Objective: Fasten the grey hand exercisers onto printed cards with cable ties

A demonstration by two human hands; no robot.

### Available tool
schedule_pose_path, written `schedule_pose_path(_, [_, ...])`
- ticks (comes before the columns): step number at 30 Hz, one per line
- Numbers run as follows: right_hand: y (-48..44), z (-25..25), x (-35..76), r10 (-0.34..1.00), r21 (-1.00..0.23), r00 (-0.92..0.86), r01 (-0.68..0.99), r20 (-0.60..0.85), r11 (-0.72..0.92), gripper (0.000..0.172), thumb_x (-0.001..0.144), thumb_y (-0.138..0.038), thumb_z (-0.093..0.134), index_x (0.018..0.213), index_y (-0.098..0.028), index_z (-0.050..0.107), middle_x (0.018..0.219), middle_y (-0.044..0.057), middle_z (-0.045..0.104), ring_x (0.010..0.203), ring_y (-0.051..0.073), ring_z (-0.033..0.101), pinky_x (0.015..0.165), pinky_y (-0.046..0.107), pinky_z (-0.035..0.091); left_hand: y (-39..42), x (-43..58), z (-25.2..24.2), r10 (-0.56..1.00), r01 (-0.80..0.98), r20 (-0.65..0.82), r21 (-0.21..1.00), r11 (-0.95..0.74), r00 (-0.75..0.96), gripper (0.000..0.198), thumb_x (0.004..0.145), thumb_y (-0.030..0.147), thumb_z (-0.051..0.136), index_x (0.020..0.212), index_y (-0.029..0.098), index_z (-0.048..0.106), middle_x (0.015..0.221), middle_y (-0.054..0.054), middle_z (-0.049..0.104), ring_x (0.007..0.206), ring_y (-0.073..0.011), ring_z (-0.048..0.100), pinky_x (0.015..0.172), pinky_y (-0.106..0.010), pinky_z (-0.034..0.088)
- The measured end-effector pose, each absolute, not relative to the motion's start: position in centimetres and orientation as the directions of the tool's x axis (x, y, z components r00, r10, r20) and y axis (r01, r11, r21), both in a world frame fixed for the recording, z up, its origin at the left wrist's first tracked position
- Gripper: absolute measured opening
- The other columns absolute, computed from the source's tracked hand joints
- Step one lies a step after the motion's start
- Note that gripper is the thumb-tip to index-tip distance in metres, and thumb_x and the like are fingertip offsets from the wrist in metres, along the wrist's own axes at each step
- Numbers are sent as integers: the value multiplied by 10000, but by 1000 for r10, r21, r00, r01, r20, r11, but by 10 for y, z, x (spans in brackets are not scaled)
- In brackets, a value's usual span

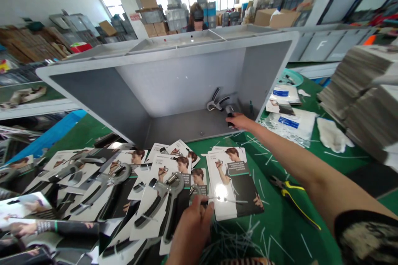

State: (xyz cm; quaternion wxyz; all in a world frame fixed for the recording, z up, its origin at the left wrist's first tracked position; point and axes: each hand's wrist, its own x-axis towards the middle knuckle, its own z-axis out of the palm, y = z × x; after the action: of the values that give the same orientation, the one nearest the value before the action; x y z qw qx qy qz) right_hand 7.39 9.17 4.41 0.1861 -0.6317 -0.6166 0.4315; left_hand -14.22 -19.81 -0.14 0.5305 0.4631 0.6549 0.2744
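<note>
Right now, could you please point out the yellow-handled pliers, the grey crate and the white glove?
Pliers (pixel 294 203), head view: yellow handle.
Grey crate (pixel 183 91), head view: inner face.
White glove (pixel 333 135), head view: middle.

Your right arm is stretched well out; from the fingers of your right hand (pixel 239 121), the bare forearm (pixel 280 151) runs back toward you and out to the right, nearly straight at the wrist. Those fingers point left and curl inward in a closed grasp; their tips are too small to make out singly. Your left hand (pixel 193 219) is much nearer your body, well apart from the right fingers and to their left. Its back faces up, with the fingers bent and pointing away from you. The left thumb (pixel 211 208) lies just right of the index finger, and the wrist sits behind the knuckles.
</note>
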Motion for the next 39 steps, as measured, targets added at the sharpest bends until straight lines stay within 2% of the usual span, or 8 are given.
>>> schedule_pose_path(5, [-18,51,120,889,-970,-389,139,-240,-201,393,991,-538,324,968,-208,536,477,-111,228,392,67,143,389,189,207,-177,-150,22,962,322,-273,909,263,-14,432,898,457,537,1226,179,498,916,-74,701,731,-198,695,629,-297,547])
schedule_pose_path(8, [-88,31,122,803,-861,-558,-285,-209,-422,335,982,-517,400,973,-214,542,469,-114,262,377,55,100,367,177,187,-152,-129,24,997,292,-75,953,80,-30,538,879,333,592,1361,168,418,1341,-166,559,1148,-230,611,974,-386,490])
schedule_pose_path(12, [-134,-1,105,734,-717,-648,-412,-203,-562,332,971,-501,455,998,-189,565,498,-108,309,375,36,95,342,156,159,-128,-107,16,999,405,-21,914,6,32,441,879,227,568,1314,187,507,1267,-116,613,1110,-223,610,994,-402,469])
schedule_pose_path(16, [-134,-14,105,688,-782,-648,-223,-327,-582,427,970,-570,401,1030,-183,571,526,-89,386,381,35,105,352,171,114,-122,-109,1,995,577,38,812,-83,90,302,865,158,554,1151,204,637,1115,-69,665,1049,-218,608,973,-382,464])
schedule_pose_path(19, [-130,-10,117,759,-909,-501,239,-416,-341,489,972,-590,344,882,-180,595,515,-32,476,385,72,281,389,204,207,-124,-116,-10,984,743,52,649,-164,172,318,850,144,574,1150,202,664,1074,-84,652,1055,-248,576,990,-420,437])
schedule_pose_path(23, [-135,4,131,963,-607,-205,793,-174,60,277,954,-424,485,818,-201,579,712,58,628,640,191,574,609,306,412,-124,-121,-14,957,785,70,557,-271,281,366,866,197,604,1229,215,641,1152,-95,618,1103,-269,524,1012,-450,408])
schedule_pose_path(29, [-145,-1,104,883,-682,-464,623,72,384,82,932,-233,558,1002,-245,599,1010,47,631,992,224,583,882,361,450,-99,-109,-14,962,716,147,644,-270,231,343,903,83,467,1179,181,644,1172,-92,642,1153,-232,531,1065,-437,360])
schedule_pose_path(39, [-123,-36,78,945,-825,-262,477,196,303,39,892,-237,648,853,-235,649,996,42,587,1009,220,557,924,384,436,-112,-93,-24,969,504,166,831,-236,181,146,853,160,650,937,258,717,952,12,715,1024,-196,574,956,-352,404])
